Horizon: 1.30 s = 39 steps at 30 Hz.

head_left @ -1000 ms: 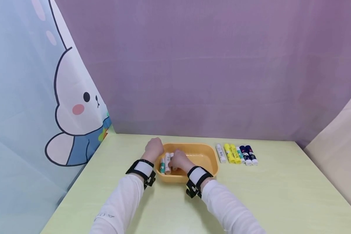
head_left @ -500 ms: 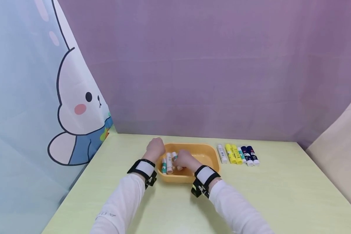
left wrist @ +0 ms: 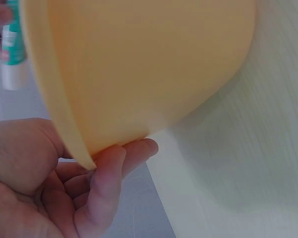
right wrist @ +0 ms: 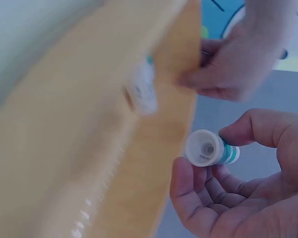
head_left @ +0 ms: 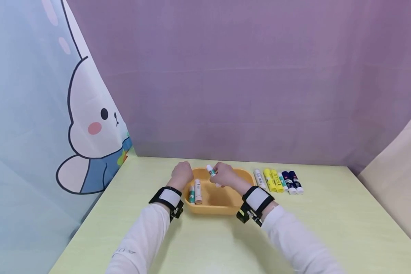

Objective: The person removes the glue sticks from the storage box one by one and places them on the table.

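Glue stick (right wrist: 216, 150) sits between fingers (right wrist: 185, 191) of the right hand (head_left: 225, 175).

Background and support. A purple cloth (head_left: 226, 83), marked by a faint horizontal crease, hung behind the far edge of a pale yellow-green counter (head_left: 346, 228). To the left, a light-blue cloth (head_left: 20, 171) bore a white rabbit-like cartoon figure (head_left: 83, 102) with a black oval eye, a pink cheek and a blue garment; paler pink oval marks (head_left: 64, 45) lay above it. To the right, a cream cloth (head_left: 405, 175) met the purple one along a slanting edge.
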{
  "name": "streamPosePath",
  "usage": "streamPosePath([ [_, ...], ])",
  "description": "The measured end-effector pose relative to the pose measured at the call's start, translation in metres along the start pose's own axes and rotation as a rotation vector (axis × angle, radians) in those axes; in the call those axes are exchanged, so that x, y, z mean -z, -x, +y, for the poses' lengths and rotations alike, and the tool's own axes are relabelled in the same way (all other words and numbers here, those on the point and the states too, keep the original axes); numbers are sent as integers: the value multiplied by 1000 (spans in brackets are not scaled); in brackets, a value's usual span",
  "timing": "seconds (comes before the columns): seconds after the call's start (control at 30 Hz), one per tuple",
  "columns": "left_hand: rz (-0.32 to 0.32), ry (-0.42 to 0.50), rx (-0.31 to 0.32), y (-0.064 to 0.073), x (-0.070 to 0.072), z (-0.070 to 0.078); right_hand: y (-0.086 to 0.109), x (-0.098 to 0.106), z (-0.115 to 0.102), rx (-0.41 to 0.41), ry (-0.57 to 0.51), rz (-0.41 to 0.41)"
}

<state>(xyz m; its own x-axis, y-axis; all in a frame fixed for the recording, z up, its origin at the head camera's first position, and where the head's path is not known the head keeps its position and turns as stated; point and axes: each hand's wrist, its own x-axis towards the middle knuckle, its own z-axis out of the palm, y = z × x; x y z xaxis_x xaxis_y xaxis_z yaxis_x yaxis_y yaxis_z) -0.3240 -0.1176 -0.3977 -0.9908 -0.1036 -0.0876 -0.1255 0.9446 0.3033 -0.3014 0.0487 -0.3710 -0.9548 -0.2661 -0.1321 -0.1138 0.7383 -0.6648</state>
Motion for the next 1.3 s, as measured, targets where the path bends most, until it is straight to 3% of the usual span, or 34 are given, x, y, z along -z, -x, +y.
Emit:
streamPosePath([
  [0.33,9,4,-7,0,-3,2,18,65,12,73,32,56],
  [0.73,8,18,-18,-1,-6,3,48,133,50,-9,29,100],
  [0.87,-4,28,-7,-1,-6,4,62,141,64,-37,51,113],
  [1.07,-12,-4,7,2,-2,6,78,136,89,-41,97,120],
  [1.3,4,-9,0,4,1,3,92,122,110,-73,27,114],
])
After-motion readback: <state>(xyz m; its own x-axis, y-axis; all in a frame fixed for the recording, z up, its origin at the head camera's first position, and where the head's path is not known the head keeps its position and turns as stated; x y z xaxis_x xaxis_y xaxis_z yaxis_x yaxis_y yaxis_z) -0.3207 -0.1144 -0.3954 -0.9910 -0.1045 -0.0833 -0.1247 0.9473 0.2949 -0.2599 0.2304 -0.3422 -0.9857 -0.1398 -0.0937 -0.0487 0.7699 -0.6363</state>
